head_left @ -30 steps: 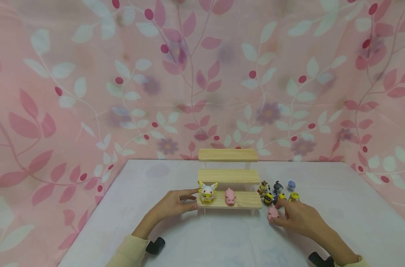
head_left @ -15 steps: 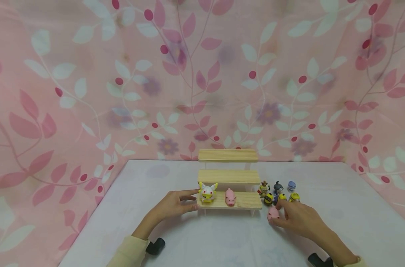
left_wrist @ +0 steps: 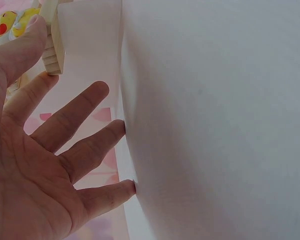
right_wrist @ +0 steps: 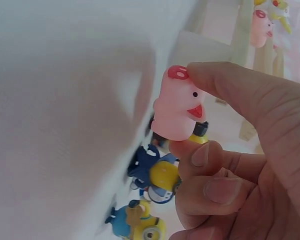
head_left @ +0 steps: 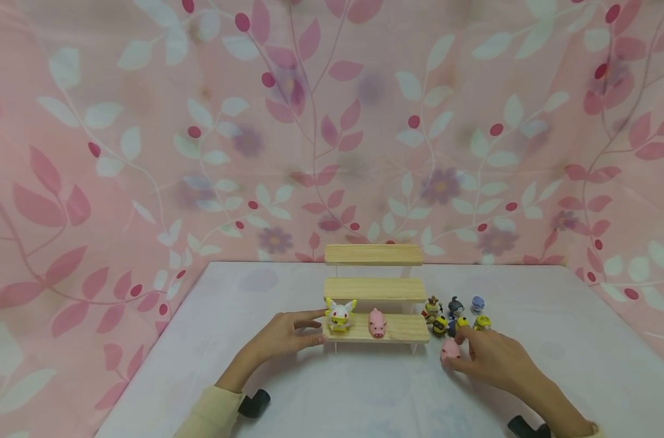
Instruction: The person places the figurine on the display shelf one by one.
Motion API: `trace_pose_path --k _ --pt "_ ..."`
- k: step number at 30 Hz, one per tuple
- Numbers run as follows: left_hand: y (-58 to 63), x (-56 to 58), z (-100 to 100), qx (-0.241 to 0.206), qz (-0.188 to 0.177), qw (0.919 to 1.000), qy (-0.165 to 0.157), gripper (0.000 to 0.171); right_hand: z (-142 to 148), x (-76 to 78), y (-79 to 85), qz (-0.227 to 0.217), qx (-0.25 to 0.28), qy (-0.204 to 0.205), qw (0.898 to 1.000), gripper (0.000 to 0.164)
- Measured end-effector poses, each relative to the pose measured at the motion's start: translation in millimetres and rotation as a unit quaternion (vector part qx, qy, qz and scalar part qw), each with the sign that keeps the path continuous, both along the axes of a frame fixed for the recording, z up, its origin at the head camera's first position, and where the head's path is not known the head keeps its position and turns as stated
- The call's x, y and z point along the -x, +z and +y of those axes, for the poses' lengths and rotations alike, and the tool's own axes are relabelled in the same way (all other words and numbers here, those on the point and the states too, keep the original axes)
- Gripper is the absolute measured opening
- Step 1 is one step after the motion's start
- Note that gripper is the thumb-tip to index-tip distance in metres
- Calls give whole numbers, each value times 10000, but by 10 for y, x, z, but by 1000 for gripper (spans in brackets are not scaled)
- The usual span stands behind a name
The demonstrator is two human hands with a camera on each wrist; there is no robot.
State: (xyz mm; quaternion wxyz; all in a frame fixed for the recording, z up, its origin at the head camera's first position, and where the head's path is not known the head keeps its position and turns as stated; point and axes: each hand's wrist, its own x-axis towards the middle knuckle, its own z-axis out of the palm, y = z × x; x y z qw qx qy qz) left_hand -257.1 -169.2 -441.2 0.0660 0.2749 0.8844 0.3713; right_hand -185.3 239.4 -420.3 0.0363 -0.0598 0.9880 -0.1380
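Observation:
My right hand point(head_left: 490, 359) pinches a small pink toy pig point(right_wrist: 177, 105) between thumb and index finger, low over the cloth in front of a cluster of figurines. The pig's snout is red-orange in the right wrist view. My left hand point(head_left: 288, 333) touches the left end of the bottom board of a three-tier wooden display stand point(head_left: 405, 328). Its thumb and index finger meet the board's end, and the other fingers spread out straight point(left_wrist: 85, 145). On that board stand a white-and-yellow figurine with long ears point(head_left: 339, 316) and a second pink pig point(head_left: 377, 323).
Right of the stand are several small figurines, among them a black-haired one point(head_left: 455, 307), a blue one point(head_left: 478, 304) and a yellow minion point(right_wrist: 149, 227). A white cloth point(head_left: 364, 395) covers the table. A pink floral curtain point(head_left: 332, 152) hangs behind.
My right hand and the pig in it have shifted very slightly to the right. The left hand stays at the stand.

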Motion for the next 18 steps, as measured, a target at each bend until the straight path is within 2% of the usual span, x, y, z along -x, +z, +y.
trace_pose_path --k 18 --pt "-12 5 0 -92 6 9999 -71 62 -19 -125 240 109 -97 106 9998 52"
